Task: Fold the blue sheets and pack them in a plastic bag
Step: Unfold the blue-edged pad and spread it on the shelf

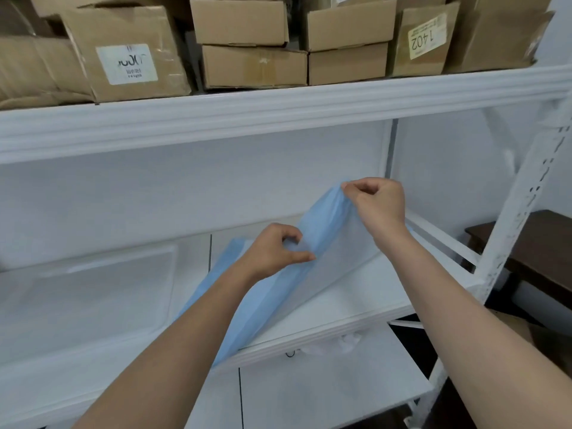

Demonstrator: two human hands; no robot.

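Note:
A light blue sheet is stretched in a long slanted band over the white shelf, from lower left up to upper right. My right hand pinches its upper end, lifted above the shelf. Lower down, my left hand pinches the sheet's middle between thumb and fingers. A translucent whitish layer, possibly plastic film or part of the sheet, hangs from the band toward the shelf. A clear plastic bag lies flat on the shelf to the left.
Cardboard boxes fill the upper shelf just above my hands. A white perforated upright stands at the right, with a dark wooden table beyond it. Crumpled white plastic shows under the shelf's front edge, above a lower white shelf.

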